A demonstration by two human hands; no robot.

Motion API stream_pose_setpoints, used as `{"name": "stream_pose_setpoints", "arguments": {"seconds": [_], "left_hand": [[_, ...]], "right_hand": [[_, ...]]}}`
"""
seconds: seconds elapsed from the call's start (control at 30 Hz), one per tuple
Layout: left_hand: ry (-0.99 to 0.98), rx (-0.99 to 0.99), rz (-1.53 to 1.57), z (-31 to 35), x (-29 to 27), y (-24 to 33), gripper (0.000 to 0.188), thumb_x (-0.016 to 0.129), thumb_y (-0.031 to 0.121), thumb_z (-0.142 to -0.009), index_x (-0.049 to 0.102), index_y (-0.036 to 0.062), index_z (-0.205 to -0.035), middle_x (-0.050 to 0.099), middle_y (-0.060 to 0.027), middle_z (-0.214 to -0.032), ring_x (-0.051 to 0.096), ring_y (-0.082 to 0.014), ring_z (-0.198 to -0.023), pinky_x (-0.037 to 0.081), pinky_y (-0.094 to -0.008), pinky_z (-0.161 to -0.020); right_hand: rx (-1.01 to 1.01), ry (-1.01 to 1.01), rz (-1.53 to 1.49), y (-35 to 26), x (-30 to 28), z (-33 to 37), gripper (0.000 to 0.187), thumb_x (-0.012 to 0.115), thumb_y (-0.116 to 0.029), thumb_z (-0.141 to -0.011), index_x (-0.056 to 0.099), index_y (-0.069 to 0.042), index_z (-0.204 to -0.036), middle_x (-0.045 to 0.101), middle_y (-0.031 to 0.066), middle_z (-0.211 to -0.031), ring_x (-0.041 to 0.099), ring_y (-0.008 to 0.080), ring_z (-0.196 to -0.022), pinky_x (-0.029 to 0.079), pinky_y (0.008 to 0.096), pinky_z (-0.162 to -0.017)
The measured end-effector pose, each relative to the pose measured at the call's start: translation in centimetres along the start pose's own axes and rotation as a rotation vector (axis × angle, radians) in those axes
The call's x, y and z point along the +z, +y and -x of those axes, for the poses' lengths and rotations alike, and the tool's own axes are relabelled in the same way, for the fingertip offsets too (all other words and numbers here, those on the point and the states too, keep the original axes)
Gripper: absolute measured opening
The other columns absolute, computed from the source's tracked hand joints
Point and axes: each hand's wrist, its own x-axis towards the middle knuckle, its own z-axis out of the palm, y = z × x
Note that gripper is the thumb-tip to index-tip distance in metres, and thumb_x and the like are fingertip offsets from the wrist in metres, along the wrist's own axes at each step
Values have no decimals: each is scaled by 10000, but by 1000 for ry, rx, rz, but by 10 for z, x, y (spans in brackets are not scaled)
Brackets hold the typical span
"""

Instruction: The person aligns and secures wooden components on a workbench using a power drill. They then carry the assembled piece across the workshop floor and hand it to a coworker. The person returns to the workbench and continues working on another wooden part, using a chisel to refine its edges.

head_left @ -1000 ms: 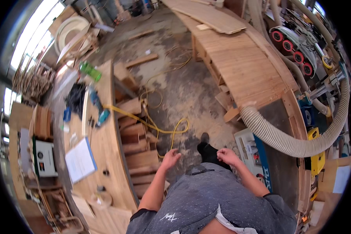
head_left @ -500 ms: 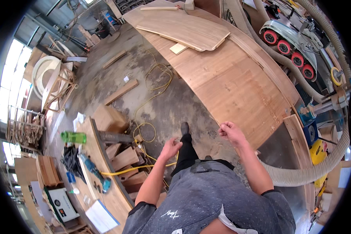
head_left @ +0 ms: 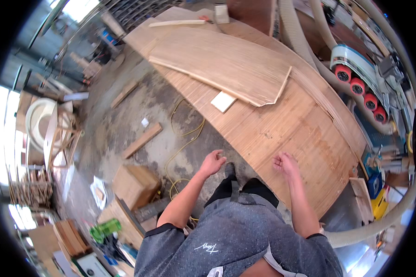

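the left hand (head_left: 213, 162), slack and released, has the wooden tabletop (head_left: 316, 143) to its right; the right hand (head_left: 285, 164), curled into a loose fist, is above that tabletop. ahead of both hands, a wooden panel (head_left: 222, 60) lies on it, beside a pale wood piece (head_left: 223, 101).

Speckled grey short-sleeved shirt (head_left: 245, 226), black sleeve edges (head_left: 169, 226), white script-like mark (head_left: 206, 248), black trousers (head_left: 261, 189), dark shoe (head_left: 229, 170)
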Motion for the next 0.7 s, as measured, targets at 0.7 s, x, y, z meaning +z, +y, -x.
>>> {"name": "stream_pose_setpoints", "arguments": {"seconds": [0.7], "left_hand": [[-1208, 192, -404, -163, -6, 9, 338, 648, 146, -919, 596, -42, -1194, 690, -82, -910, 660, -183, -854, 529, -306, -818]], "right_hand": [[-523, 758, 171, 158, 101, 29, 234, 591, -185, -843, 693, -17, -969, 711, 77, -818, 699, 176, -750, 551, 327, -669]]}}
